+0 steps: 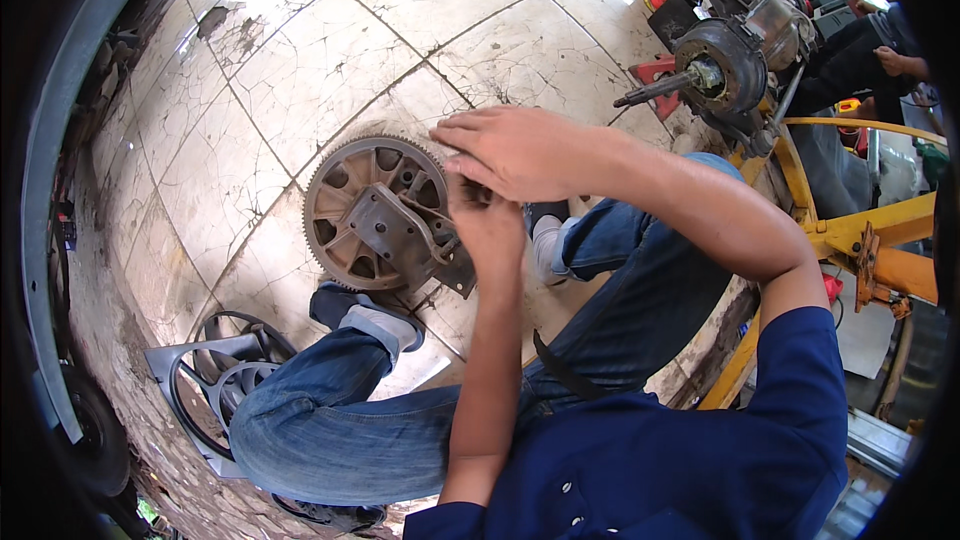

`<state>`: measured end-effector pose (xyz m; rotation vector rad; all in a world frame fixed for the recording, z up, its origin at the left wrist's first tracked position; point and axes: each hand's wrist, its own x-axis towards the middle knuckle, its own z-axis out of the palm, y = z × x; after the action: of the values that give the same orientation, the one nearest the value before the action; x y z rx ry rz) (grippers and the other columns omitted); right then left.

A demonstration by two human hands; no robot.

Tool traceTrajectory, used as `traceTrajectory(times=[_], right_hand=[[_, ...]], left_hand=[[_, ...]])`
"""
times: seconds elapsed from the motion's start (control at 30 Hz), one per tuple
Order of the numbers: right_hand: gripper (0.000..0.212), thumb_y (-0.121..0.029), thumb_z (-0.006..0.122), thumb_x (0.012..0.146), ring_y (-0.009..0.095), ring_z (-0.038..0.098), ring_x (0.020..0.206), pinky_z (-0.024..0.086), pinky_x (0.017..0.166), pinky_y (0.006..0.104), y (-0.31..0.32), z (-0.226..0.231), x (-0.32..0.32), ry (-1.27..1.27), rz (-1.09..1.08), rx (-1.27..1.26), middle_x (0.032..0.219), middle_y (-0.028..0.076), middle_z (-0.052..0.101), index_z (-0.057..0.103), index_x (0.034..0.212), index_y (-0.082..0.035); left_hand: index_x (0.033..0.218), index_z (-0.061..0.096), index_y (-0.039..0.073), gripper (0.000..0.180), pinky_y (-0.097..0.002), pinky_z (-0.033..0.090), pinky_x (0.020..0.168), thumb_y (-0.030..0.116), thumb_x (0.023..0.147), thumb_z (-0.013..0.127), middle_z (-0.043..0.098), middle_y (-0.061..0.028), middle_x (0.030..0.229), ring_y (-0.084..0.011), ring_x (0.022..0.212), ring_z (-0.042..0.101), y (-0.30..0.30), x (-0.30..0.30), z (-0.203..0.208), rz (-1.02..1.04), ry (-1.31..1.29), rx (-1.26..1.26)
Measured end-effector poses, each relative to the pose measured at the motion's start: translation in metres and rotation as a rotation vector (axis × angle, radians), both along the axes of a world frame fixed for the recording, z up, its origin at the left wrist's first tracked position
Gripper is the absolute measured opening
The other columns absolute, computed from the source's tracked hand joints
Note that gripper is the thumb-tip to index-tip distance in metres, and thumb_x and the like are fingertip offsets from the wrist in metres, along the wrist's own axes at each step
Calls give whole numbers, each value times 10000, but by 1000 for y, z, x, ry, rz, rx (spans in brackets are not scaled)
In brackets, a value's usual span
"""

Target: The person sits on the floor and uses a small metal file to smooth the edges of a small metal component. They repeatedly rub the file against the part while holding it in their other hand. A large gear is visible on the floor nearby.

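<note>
On the tiled floor between my feet lies a rusty flywheel [324, 204] with a toothed rim and spoked openings. A brown metal bracket [378, 225] with bolt holes rests across its middle. My left hand [486, 228] is at the flywheel's right edge, its fingers curled and partly smeared by motion. A dark gap shows by those fingers, and whatever they hold is hidden. Just above it, my right hand [510, 152] reaches in from the right, fingers stretched out toward the flywheel's upper right rim. It overlaps the left hand's fingertips.
A black fan-like part with a grey frame [235, 380] lies left of my knee. An axle hub with a shaft [715, 70] stands at the upper right beside a yellow metal frame [870, 225]. Another person's hand [890, 62] shows at the far right. A grey metal bar [42, 190] curves along the left.
</note>
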<state>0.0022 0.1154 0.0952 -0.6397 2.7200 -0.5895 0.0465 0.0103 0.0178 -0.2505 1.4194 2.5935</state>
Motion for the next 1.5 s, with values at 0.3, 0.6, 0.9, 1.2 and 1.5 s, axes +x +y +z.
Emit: traceTrajectory(times=[0.3,0.6,0.9,1.2,1.5], right_hand=[[493,-326,402,1021,368,583,1128,456,977,415,-3,-16,7,218,27,-104,1205,234,616,544,1233,96],[510,-336,395,1025,381,590,1108,465,957,422,-3,-19,8,228,21,-105,1166,245,629,535,1243,103],[535,-344,350,1034,352,485,1275,374,1078,413,-1,-15,7,111,47,-5,1358,227,524,472,1343,75],[526,-341,368,1029,353,489,1271,379,1071,418,-2,7,-1,-41,13,94,1358,225,522,460,1359,58],[502,-340,368,1032,383,565,1149,446,976,436,-1,12,-4,0,-73,-108,1242,242,596,486,1354,27]], left_hand=[[1232,508,16,293,-286,461,907,134,972,570,609,-67,1091,-129,1056,570,-10,-9,-24,27,50,-103],[1089,570,-29,167,-286,470,845,39,936,572,621,-91,1037,-149,961,576,-16,-14,-11,49,-90,-81],[1165,535,-52,233,-283,481,857,47,956,562,622,-115,1122,-168,1000,599,-13,-14,-15,2,-69,-38],[1174,550,-19,295,-272,448,879,-49,885,599,609,-79,1104,-138,954,571,-4,-8,-12,-19,-66,-11],[1059,596,28,156,-240,433,810,90,933,663,561,4,947,-92,874,525,-17,-17,-10,97,-53,-6]])
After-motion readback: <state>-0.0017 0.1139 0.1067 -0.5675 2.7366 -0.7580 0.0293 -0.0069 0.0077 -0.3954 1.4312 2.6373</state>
